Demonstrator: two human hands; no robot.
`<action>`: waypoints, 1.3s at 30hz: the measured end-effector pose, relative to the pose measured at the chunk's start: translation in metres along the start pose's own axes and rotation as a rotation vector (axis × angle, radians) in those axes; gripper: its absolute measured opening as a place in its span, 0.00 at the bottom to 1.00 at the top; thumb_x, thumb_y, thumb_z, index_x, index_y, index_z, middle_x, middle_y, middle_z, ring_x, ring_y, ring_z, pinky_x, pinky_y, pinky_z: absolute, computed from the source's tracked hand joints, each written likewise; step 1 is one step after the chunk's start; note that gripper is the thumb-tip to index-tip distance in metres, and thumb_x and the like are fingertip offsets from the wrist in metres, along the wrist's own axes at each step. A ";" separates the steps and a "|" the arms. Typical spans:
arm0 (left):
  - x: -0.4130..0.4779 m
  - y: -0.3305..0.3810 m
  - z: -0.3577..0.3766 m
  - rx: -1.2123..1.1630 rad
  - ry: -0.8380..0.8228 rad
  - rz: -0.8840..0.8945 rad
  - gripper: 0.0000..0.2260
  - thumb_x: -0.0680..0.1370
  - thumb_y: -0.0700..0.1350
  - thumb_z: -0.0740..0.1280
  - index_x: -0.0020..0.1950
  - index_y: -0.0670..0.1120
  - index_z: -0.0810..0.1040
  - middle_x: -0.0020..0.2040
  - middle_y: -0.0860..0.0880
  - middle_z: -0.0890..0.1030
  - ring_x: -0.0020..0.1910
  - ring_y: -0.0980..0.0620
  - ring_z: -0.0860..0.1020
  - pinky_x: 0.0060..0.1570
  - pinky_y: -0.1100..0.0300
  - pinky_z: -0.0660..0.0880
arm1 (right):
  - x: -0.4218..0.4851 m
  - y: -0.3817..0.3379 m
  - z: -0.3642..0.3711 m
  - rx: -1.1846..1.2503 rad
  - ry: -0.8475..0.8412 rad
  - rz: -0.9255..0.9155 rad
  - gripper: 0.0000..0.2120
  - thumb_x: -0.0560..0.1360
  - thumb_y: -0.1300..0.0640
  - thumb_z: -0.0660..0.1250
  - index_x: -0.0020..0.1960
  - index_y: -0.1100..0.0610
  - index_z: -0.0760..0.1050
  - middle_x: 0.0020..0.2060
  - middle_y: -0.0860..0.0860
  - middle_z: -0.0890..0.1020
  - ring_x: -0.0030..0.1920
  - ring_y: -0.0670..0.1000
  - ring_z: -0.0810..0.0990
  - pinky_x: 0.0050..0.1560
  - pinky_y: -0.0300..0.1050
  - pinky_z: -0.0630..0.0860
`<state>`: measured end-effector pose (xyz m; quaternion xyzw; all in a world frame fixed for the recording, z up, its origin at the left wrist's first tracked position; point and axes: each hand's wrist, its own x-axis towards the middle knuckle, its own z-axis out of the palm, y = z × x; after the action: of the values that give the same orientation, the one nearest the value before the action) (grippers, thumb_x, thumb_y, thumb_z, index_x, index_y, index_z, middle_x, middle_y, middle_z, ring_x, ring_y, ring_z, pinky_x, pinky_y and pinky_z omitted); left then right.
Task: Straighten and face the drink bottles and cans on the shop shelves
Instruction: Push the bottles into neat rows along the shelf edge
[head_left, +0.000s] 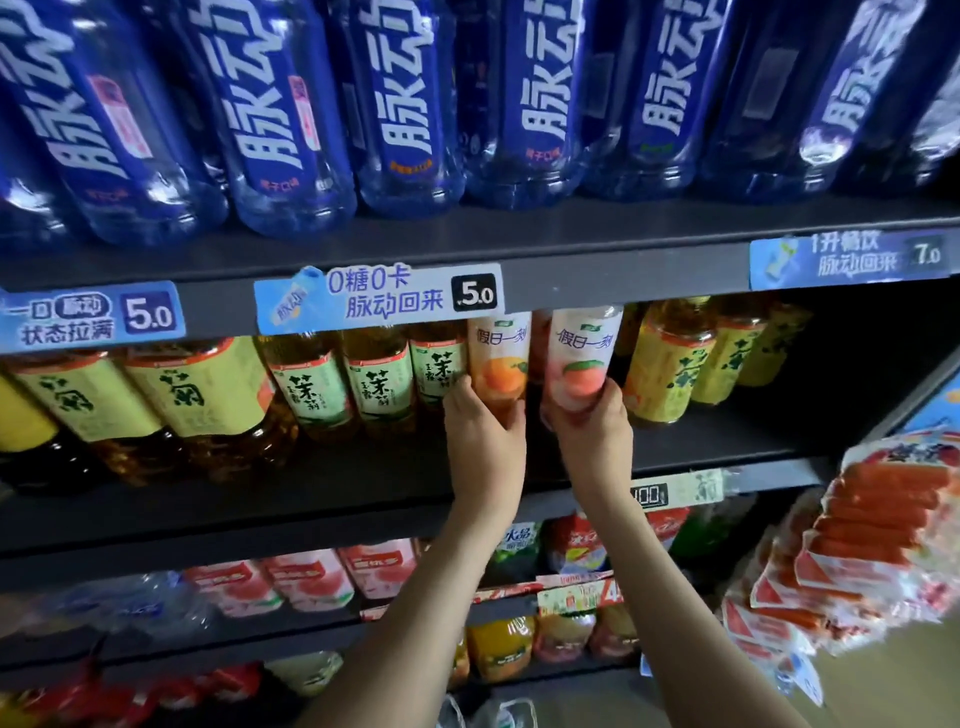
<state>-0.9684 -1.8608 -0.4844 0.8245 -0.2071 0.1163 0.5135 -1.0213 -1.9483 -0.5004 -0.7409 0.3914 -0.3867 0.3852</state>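
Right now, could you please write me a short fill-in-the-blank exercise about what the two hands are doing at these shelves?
1. The left hand grips the pale bottle whose label pictures an ____.
2. The right hand grips the peach bottle, which stands to the ____ of that one.
3. The blue bottles stand ____ the two held bottles.
4. The price tag over both held bottles reads ____.
Missing words: orange; right; above; 5.0
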 end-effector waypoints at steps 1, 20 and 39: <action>-0.001 0.000 0.005 -0.006 0.020 -0.016 0.23 0.74 0.45 0.72 0.64 0.36 0.70 0.57 0.39 0.74 0.57 0.42 0.75 0.56 0.57 0.72 | 0.002 0.003 0.000 0.009 -0.012 -0.018 0.27 0.69 0.53 0.75 0.61 0.62 0.68 0.55 0.58 0.79 0.54 0.59 0.78 0.44 0.43 0.68; -0.045 0.034 0.064 -0.032 0.250 0.122 0.19 0.73 0.44 0.71 0.58 0.38 0.70 0.55 0.40 0.71 0.55 0.42 0.73 0.55 0.50 0.74 | 0.003 0.032 -0.047 0.096 0.091 -0.248 0.12 0.74 0.65 0.68 0.56 0.61 0.71 0.47 0.52 0.75 0.50 0.53 0.76 0.47 0.36 0.69; -0.038 0.081 0.148 0.031 -0.041 0.016 0.26 0.72 0.52 0.72 0.62 0.39 0.72 0.53 0.43 0.78 0.53 0.45 0.77 0.49 0.53 0.75 | 0.086 0.090 -0.118 0.011 0.020 -0.084 0.26 0.75 0.60 0.69 0.68 0.65 0.64 0.60 0.61 0.73 0.61 0.59 0.73 0.50 0.31 0.62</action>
<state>-1.0426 -2.0162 -0.5011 0.8330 -0.2222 0.1067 0.4953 -1.1161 -2.0914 -0.5079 -0.7506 0.3616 -0.4120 0.3690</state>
